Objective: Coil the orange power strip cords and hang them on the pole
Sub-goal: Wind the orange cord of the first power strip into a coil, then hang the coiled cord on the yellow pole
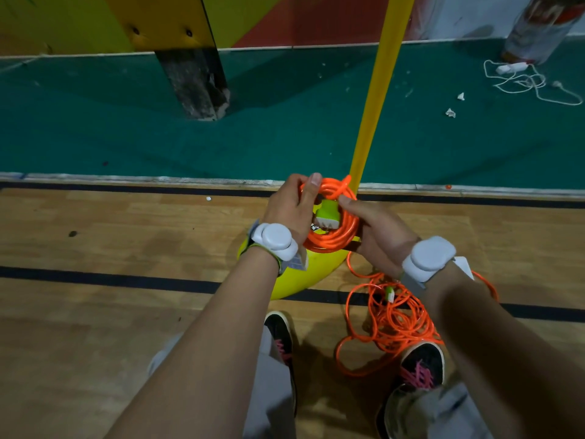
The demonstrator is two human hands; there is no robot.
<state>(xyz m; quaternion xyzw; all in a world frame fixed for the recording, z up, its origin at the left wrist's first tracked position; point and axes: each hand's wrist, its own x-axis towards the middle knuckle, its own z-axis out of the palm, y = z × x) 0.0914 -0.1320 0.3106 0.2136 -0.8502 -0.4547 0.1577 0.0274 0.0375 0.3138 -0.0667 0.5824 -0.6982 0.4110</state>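
A coiled orange cord (332,239) with a green and white power strip (327,214) in its middle is held up in front of the yellow pole (376,90). My left hand (292,209) grips the coil's left side, thumb over the top. My right hand (376,229) holds the right side, its fingers pinching a loop of cord that wraps across the coil's top. A second orange cord (392,324) lies loose and tangled on the wooden floor by my right foot, with a small green plug showing in it.
The pole stands in a round yellow base (304,274) just under my hands. My two shoes (281,337) are on the wooden floor. A white power strip with cord (519,74) lies on the green floor at far right. A dark post (196,83) stands at the back left.
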